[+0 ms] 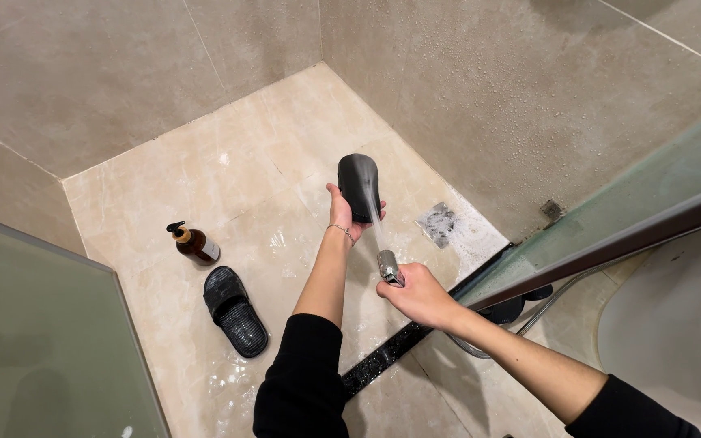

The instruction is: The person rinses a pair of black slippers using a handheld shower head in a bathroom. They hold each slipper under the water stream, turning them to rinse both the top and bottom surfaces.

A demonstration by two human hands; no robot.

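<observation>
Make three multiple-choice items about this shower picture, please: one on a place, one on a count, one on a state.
1. Where does the brown pump bottle stand?
A. On the floor, near the black slipper
B. On a wall shelf
C. Inside the floor drain

2. How many slippers lie flat on the shower floor?
A. One
B. Three
C. None

3. What is the state of the spray head in the right hand?
A. Dry and hanging on the wall
B. Spraying water at the dark slipper held in the left hand
C. Lying on the floor

Answers: 1 A, the bottle stands on the tiles just above the slipper. 2 A, only one lies on the tiles there. 3 B, a water jet runs from the head to the held slipper.
</observation>
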